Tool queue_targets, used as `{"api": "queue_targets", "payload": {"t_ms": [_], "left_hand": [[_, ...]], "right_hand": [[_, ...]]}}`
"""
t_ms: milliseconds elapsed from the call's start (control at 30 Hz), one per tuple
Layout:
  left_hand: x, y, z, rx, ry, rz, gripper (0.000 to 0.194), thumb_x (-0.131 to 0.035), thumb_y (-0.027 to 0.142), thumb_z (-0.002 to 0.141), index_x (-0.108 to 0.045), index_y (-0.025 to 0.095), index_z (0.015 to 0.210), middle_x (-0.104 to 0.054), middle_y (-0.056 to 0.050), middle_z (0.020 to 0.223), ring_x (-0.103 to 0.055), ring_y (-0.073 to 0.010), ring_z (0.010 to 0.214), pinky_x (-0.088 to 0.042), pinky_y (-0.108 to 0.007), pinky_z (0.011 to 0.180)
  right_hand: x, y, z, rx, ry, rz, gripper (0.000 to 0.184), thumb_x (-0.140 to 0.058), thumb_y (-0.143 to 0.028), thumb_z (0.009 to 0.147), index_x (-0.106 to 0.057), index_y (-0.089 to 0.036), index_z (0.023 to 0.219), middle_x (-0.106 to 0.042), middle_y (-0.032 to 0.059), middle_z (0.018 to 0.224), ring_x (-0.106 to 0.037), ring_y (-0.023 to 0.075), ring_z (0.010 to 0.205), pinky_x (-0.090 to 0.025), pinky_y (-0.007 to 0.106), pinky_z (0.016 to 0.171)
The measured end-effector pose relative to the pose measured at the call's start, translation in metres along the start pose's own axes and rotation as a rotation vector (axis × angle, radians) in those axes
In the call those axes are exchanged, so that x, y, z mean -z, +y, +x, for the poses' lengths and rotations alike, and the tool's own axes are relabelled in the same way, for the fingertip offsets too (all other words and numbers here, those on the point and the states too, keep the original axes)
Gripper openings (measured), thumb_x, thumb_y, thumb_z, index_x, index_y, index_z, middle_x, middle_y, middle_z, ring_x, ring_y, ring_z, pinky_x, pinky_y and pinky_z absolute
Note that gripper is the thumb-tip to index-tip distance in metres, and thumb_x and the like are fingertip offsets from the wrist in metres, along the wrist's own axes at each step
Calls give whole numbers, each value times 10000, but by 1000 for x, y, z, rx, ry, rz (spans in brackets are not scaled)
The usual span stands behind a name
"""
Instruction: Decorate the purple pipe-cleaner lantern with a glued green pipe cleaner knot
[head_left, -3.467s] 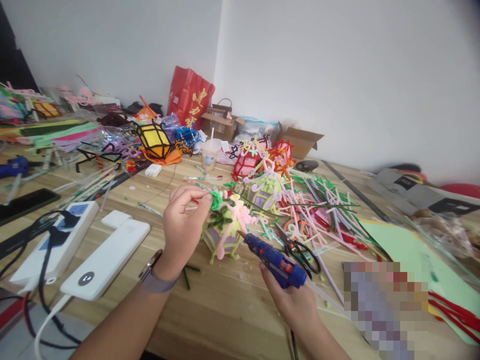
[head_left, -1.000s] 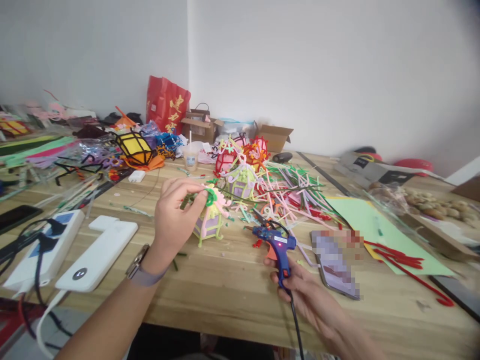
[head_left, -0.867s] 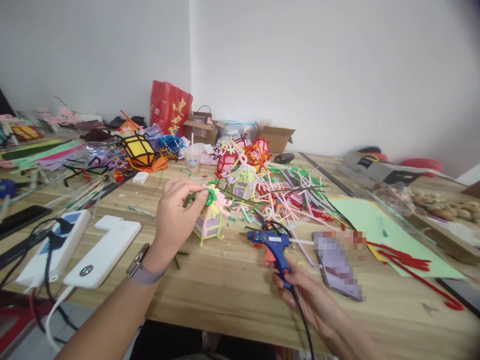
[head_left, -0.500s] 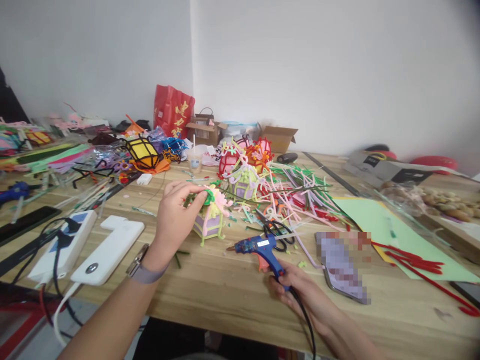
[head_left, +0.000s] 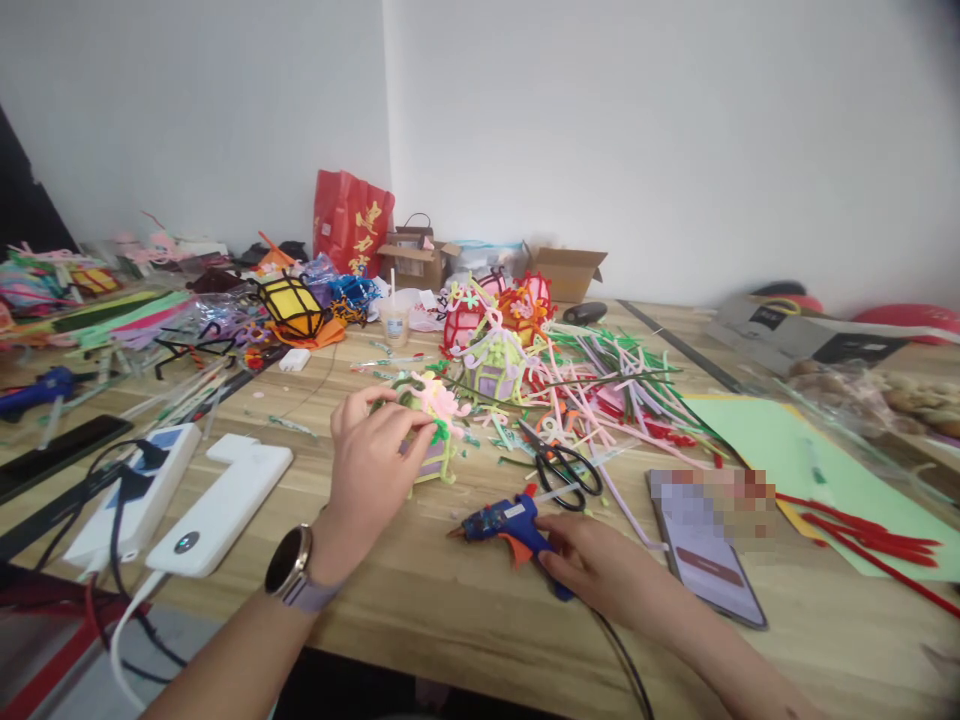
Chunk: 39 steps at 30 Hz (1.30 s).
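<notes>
My left hand (head_left: 375,465) is closed, thumb and fingertips pinching a small green pipe-cleaner piece (head_left: 442,430) against a little pipe-cleaner lantern (head_left: 431,463). The lantern has lavender sides, a light green frame and a pink flower (head_left: 435,397) on top; my hand hides its left part. Lower right, my right hand (head_left: 592,560) has its fingers round the handle of a blue hot glue gun (head_left: 517,520), which lies low at the tabletop with its nozzle pointing left. Black-handled scissors (head_left: 566,475) lie just behind the gun, partly under its glue stick.
Finished lanterns (head_left: 491,365) and a heap of pipe cleaners (head_left: 615,375) stand behind. A phone (head_left: 709,560) and green paper (head_left: 787,450) lie right. Left are a white power bank (head_left: 225,505) and power strip (head_left: 135,500) with cables. A drink cup (head_left: 395,325) stands farther back.
My right hand has lowered the glue gun to the tabletop, slightly left. My left hand has moved a little right and down, still pinching the green piece at the lantern.
</notes>
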<state>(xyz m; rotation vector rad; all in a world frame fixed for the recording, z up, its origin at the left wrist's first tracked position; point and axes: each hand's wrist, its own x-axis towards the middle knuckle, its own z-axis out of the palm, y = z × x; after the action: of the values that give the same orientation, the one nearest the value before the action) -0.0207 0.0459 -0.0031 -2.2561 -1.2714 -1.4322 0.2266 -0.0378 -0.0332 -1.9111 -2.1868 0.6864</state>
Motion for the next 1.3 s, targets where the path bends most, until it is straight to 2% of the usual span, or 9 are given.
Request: {"api": "queue_targets", "payload": {"t_ms": [67,133,233,333,400,567,867,1100,1300], "left_hand": [[-2,3,-4,17,-29,67,137,-627,215,847,-715,239,745,-741,-36,787,-552,-291,1033,-392,-475,920],[-5,4,-7,29,-62,105,145,-617,224,858,-715,242,752,-741,-34,799,-560,-287,1048,-388,-466,919],[-9,3,-11,23,-106,112,155,-591,229,879,-717,247,791,-737,-36,834,-575,-262,1043,-408,-428,895],[-10,3,-13,13,-104,137,156,-582,242,892,-714,246,810,-735,-37,850,-572,-263,1050,-405,-432,899],[-10,4,-15,-1,-79,170,147,-588,247,896,-707,239,812,-733,-33,845,-561,-270,1058,-392,-446,913],[-10,8,-13,-50,21,266,135,-647,239,861,-696,231,736,-678,-48,844,-509,-290,993,-367,-462,870],[-18,8,-7,-8,18,299,130,-663,224,842,-689,214,715,-596,-59,865,-475,-277,966,-369,-426,825],[-20,4,-6,-62,17,329,143,-628,217,865,-639,192,724,-593,-66,875,-483,-274,956,-383,-428,807],[-22,1,-10,-91,-25,373,128,-572,227,909,-584,197,784,-588,-49,919,-512,-232,964,-395,-383,791]], "right_hand": [[6,-9,3,-24,11,-130,247,-508,-289,874,-717,-170,930,-724,114,903,-660,259,854,-452,324,730],[11,-20,12,-9,113,-155,258,-494,-307,903,-702,-173,975,-721,124,957,-664,265,910,-463,335,772],[13,-36,36,88,320,-60,282,-545,-240,878,-640,-169,1133,-717,110,995,-669,229,919,-474,320,817],[9,-49,65,184,419,31,281,-619,-223,838,-617,-153,1110,-716,100,966,-670,226,903,-483,322,797],[6,-55,81,224,429,77,275,-656,-214,818,-612,-146,1081,-718,92,932,-674,222,873,-481,312,769],[2,-61,100,295,439,126,26,-609,-173,856,-633,-164,865,-691,39,749,-630,157,667,-420,239,618],[0,-59,104,326,468,87,107,-575,-193,879,-634,-180,789,-657,19,686,-562,139,604,-348,229,568],[0,-61,101,325,454,73,121,-553,-179,892,-614,-170,788,-647,24,695,-560,137,615,-349,225,581],[0,-61,100,338,465,59,113,-558,-150,878,-593,-177,775,-637,18,703,-558,136,631,-342,221,589]]}}
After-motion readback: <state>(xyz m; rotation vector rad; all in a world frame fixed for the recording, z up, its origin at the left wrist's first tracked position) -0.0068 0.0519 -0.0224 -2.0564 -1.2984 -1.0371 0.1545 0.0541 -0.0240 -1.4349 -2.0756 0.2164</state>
